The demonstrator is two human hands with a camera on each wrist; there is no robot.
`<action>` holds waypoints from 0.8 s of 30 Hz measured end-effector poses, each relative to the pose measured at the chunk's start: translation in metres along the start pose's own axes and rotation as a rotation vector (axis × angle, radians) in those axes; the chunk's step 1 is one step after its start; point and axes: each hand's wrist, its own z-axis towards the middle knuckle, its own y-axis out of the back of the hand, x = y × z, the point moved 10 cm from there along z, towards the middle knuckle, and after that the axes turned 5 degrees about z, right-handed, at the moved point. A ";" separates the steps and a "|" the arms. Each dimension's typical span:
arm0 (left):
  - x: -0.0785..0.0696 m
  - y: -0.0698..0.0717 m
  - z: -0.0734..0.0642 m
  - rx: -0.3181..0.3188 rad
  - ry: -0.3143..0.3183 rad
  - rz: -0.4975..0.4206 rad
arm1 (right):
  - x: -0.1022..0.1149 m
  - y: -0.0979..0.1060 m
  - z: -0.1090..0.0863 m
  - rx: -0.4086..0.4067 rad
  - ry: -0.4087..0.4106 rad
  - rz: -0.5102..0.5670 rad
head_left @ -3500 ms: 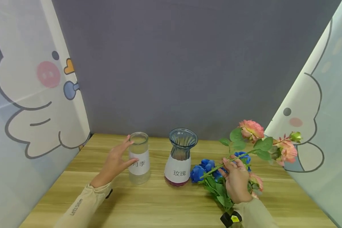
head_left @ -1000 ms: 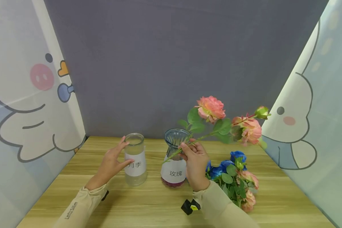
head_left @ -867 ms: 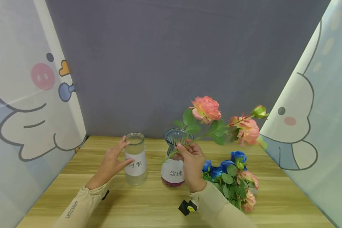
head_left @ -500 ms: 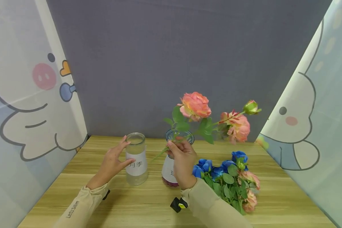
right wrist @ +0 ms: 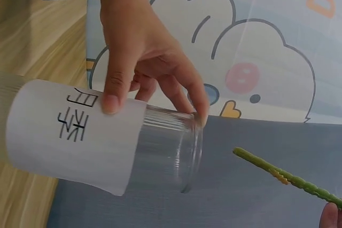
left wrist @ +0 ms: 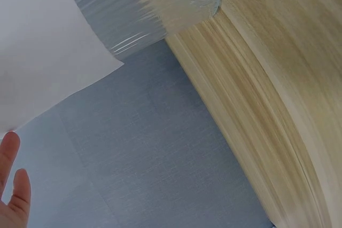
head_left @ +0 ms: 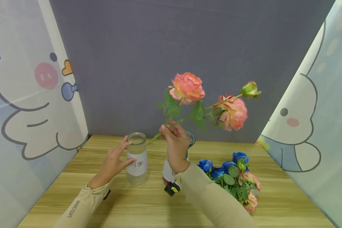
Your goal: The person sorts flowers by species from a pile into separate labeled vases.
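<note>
With its thumb on the white label and fingers round the far side up to the rim, my left hand (head_left: 111, 164) holds the clear glass vase (head_left: 138, 174). My right hand (head_left: 175, 145) pinches the green stem of a pink artificial rose (head_left: 188, 88), which bears two blooms and a bud. The stem's bare end (right wrist: 251, 157) points down-left, near the clear vase's mouth and apart from it in the right wrist view. Behind my right hand, a bluish glass vase (head_left: 191, 138) with a white label is partly hidden. In the left wrist view, little of the left hand shows.
Blue flowers (head_left: 206, 165) and more pink ones (head_left: 251, 202) lie with green leaves on the wooden table (head_left: 148, 209), right of the vases. A grey backdrop (head_left: 131, 63) stands behind the table, with cartoon-printed cloth walls at both sides.
My right hand has carried the pink rose from above the flower pile leftward past the bluish vase, then raised it beside the clear vase. My left hand has stayed on the clear vase.
</note>
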 end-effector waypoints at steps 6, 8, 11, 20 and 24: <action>-0.001 0.000 0.000 0.007 0.007 0.007 | 0.000 -0.013 0.012 0.026 0.008 -0.015; -0.001 0.000 0.000 0.008 0.007 -0.001 | 0.001 -0.017 0.015 0.026 0.024 -0.016; -0.001 0.000 0.000 0.003 0.001 -0.001 | 0.003 -0.020 0.019 0.020 0.050 -0.056; -0.003 0.000 0.001 -0.005 -0.008 0.019 | 0.011 -0.032 0.026 0.032 0.142 -0.127; -0.002 -0.001 0.000 0.007 0.000 0.012 | 0.006 -0.037 0.028 0.039 0.134 -0.130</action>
